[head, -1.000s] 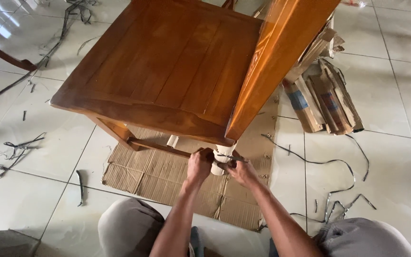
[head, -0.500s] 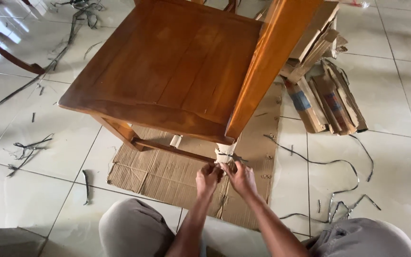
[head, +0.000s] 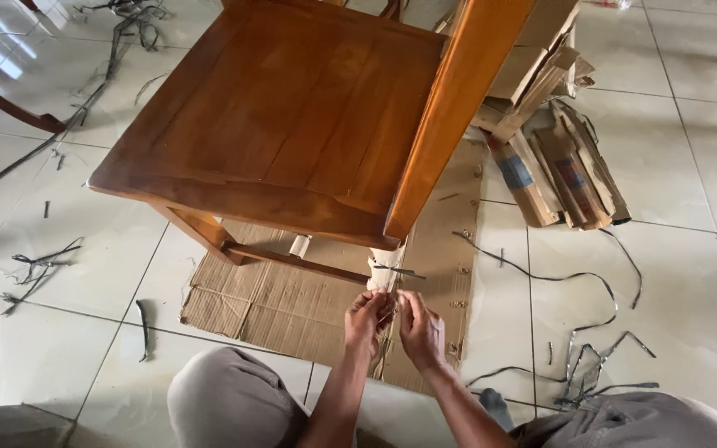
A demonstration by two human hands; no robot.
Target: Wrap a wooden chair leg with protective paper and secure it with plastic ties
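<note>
Cardboard wrap (head: 385, 270), pale and creased, sheathes the glossy wooden chair (head: 292, 116) leg. Left hand (head: 368, 319) and right hand (head: 421, 330) both pinch its ragged lower edge, fingers closed, above the ribbed cardboard sheet (head: 292, 303).

A glossy orange-brown wooden chair (head: 292, 124) is seen over a ribbed tan cardboard sheet (head: 292, 307). Its leg is covered by a pale cream paper wrap (head: 382, 272). Off-white floor tiles (head: 682, 274) are strewn with black straps (head: 558, 278). Brown folded cartons (head: 566, 174) are marked with blue patches.
</note>
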